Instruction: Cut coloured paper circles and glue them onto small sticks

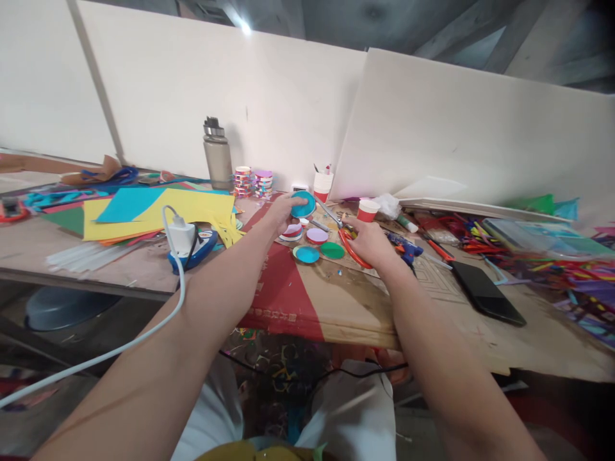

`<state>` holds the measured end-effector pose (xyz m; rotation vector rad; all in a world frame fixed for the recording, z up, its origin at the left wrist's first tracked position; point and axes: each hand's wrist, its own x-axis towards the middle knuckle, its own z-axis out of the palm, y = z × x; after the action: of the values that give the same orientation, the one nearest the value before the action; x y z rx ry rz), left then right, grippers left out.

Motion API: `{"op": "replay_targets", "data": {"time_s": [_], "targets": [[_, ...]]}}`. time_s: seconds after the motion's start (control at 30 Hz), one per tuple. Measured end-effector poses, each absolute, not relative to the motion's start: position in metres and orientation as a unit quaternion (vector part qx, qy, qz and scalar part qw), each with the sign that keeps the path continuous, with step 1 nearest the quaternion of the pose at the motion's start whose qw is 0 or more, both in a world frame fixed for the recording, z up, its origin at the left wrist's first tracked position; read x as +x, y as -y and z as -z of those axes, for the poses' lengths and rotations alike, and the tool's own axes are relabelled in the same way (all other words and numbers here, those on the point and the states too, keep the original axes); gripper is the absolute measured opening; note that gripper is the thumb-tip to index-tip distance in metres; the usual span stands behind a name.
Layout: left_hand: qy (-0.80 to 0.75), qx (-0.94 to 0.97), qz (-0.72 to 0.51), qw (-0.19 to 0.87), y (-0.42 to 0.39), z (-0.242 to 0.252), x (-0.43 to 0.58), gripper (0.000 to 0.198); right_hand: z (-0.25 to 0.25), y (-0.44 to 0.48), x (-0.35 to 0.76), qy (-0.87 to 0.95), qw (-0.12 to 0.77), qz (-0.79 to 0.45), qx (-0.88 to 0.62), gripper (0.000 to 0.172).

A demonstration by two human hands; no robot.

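Note:
My left hand [282, 216] is closed on the edge of a blue paper disc [303, 203], raised above the table. My right hand [368, 240] grips a pair of scissors [348, 243] with orange handles. Their metal blades point up and left toward the disc. On the table below lie a flat blue disc [307, 255], a green disc [332, 250] and a stack topped with lilac [318, 236]. Another small stack of red and white discs [291, 232] sits just under my left hand. A grey, pen-like rod [318, 225] lies between the hands.
At the back stand a bottle [218, 153], two stacks of coloured rounds [253, 183] and paper cups [323, 184]. Coloured sheets [192, 208] and a charger with a white cable [181, 237] are left. A phone [487, 293], a blue glue gun [406, 248] and coloured strips [571, 288] are right.

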<state>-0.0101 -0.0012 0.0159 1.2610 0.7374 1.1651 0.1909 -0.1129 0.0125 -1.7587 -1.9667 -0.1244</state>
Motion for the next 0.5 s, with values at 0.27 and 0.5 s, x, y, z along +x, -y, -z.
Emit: {"op": "replay_targets", "data": {"time_s": [0.27,0.5], "targets": [[-0.336,0.547,-0.514,0.569,-0.0030,-0.0138,-0.0134,0.033,-0.0123,0.1122,0.1939,0.722,0.225,0.058,-0.652,0.047],[-0.329,0.556,-0.508,0.569,-0.0090,-0.0116,-0.0166,0.029,-0.0152,0.1136,0.1955,0.726,0.219,0.044,-0.650,0.048]]}}
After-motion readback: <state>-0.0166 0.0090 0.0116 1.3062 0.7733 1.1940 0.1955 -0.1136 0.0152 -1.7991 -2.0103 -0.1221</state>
